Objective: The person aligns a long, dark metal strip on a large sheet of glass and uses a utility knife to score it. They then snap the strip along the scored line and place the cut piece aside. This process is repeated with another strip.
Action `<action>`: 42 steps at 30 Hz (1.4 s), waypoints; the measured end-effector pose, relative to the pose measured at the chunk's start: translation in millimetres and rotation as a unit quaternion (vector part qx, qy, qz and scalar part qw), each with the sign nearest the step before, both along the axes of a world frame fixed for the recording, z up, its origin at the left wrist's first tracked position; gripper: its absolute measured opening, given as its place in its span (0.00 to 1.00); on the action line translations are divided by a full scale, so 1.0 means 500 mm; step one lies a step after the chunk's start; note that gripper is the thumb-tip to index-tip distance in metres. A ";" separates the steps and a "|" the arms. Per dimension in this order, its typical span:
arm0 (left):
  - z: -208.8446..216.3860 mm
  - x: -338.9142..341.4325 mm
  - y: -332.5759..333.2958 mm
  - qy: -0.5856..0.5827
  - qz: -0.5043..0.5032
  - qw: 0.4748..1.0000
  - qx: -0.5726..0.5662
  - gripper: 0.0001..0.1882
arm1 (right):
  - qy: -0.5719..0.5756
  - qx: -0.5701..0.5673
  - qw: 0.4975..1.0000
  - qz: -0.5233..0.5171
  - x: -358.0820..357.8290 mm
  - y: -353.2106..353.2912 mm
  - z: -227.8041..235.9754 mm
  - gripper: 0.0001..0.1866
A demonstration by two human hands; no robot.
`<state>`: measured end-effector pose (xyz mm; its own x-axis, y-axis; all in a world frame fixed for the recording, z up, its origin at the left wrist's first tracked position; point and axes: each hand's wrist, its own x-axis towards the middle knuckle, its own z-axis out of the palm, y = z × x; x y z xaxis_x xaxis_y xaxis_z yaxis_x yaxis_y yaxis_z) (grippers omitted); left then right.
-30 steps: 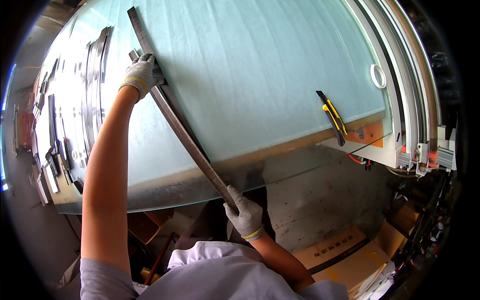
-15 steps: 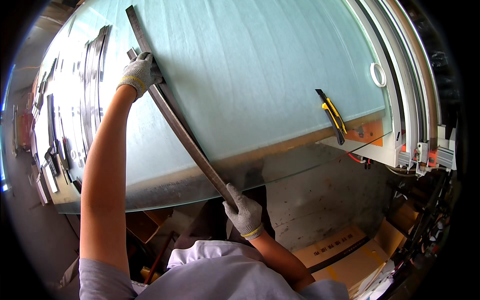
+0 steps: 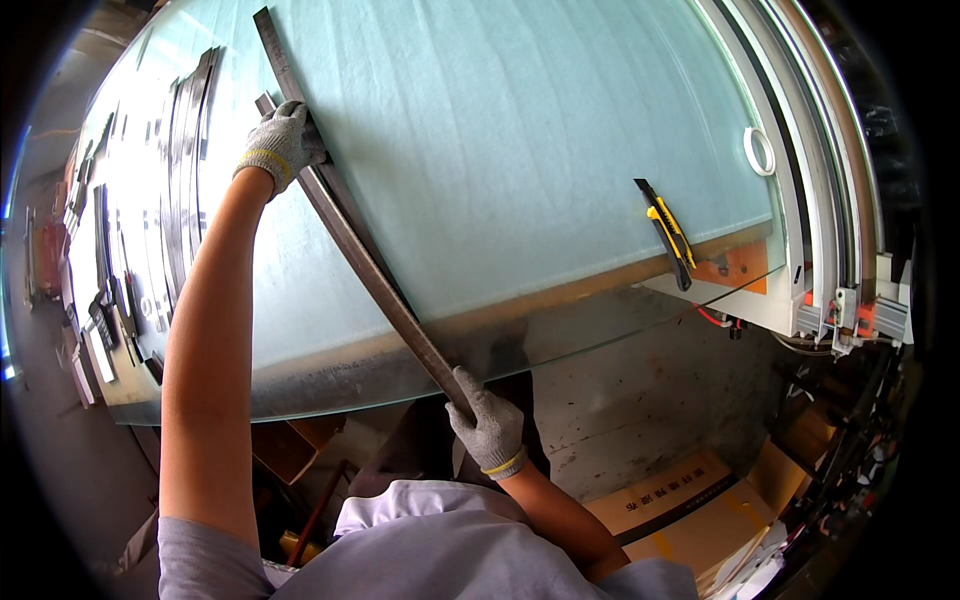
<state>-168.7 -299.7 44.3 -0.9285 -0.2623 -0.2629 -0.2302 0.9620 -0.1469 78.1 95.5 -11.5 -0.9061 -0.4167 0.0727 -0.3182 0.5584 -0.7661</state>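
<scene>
Both hands wear grey knit gloves with a yellow band at the wrist. A long dark metal strip slants across the glass-topped table and past its near edge. My left hand is closed around the strip's far part, where a second dark strip shows beyond it, underneath or alongside; the glove hides how the two meet. At the near end, my right hand is closed on the strip, in front of my body. Its thumb lies along the top.
A yellow and black utility knife lies at the table's right. Near it is a white ring, beside white rails. Several dark strips and a calculator lie at the left. Flattened cardboard rests below on the right.
Almost nothing differs. Both hands keep their hold on the strip in the same place, and the view has shifted very slightly.
</scene>
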 end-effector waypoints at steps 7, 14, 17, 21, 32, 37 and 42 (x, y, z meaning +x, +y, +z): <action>0.006 -0.002 0.009 -0.001 0.013 1.000 0.000 0.42 | 0.002 -0.003 1.000 -0.003 -0.001 -0.001 0.000 0.33; 0.004 -0.002 0.006 -0.004 0.021 1.000 0.002 0.42 | -0.075 0.022 0.997 0.011 -0.002 0.001 0.026 0.31; 0.001 0.001 0.002 0.001 0.002 1.000 -0.009 0.41 | -0.069 0.021 0.997 0.013 -0.003 0.003 0.026 0.32; -0.005 0.002 -0.002 0.007 -0.002 1.000 -0.016 0.41 | -0.066 0.024 0.997 0.015 -0.005 0.002 0.033 0.32; -0.003 0.003 -0.002 0.009 -0.006 1.000 -0.016 0.40 | 0.008 0.013 1.000 -0.002 -0.001 0.001 -0.002 0.32; -0.001 0.004 0.003 0.014 0.001 1.000 -0.008 0.41 | 0.008 0.011 1.000 -0.003 0.000 0.002 -0.005 0.32; 0.000 0.004 0.002 0.012 0.000 1.000 -0.013 0.41 | 0.005 0.009 1.000 -0.002 -0.001 0.001 -0.002 0.32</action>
<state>-166.6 -298.4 44.1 -0.9342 -0.2693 -0.2341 -0.2343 0.9578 -0.1668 77.8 96.2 -12.8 -0.9074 -0.4138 0.0734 -0.3226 0.5740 -0.7526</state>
